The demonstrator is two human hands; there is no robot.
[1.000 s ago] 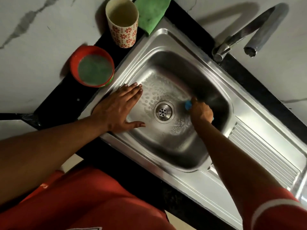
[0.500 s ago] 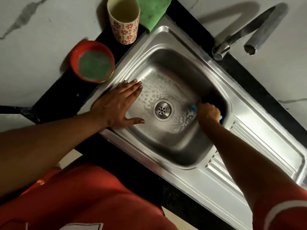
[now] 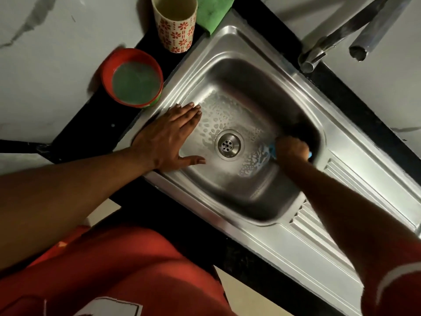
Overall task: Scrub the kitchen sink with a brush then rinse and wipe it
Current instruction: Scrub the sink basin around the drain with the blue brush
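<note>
The dark bench holds the steel sink. The left hand lies flat over the basin's left rim, its grip spread. The right hand has its grip curled round the blue brush, down on the soapy basin floor by the right wall, just beside the drain.

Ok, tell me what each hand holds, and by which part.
The right hand grips a blue scrubbing brush; its fist covers the middle, blue showing either side. The left hand holds nothing, flat on the stainless steel sink.
</note>
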